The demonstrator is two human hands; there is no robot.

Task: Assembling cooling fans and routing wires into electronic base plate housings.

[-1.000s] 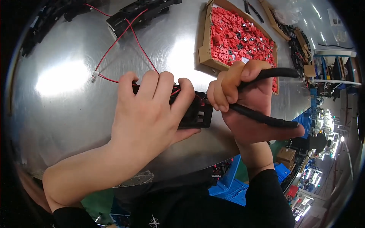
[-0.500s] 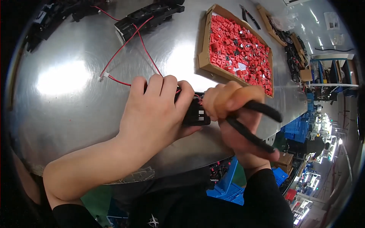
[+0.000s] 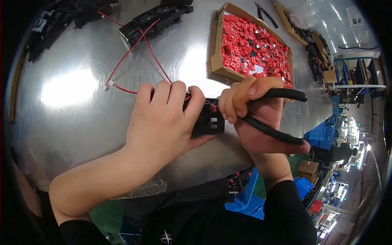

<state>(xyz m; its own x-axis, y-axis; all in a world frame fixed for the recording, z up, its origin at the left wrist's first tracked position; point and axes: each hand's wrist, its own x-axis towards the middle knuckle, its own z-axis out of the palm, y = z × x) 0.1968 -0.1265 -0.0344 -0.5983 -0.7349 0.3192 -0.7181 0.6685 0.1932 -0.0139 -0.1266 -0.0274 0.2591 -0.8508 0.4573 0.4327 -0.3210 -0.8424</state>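
Note:
My left hand is closed over a black plastic housing, pressing it against the metal table near its front edge. Red and black wires run from under the fingers to a small white connector. My right hand is wrapped round a hand tool with two black-sleeved handles, probably pliers, the handles spread apart. Its head is hidden behind the fingers, at the right end of the housing, where a bit of red wire shows.
A cardboard box of small red plastic parts stands beyond my right hand. Another pair of pliers lies behind it. Black assemblies rest at the far left of the metal table. Blue crates sit below the front edge.
The tool's handles have swung further apart in my right hand and are less blurred. My left hand keeps its hold on the housing; the view has shifted slightly.

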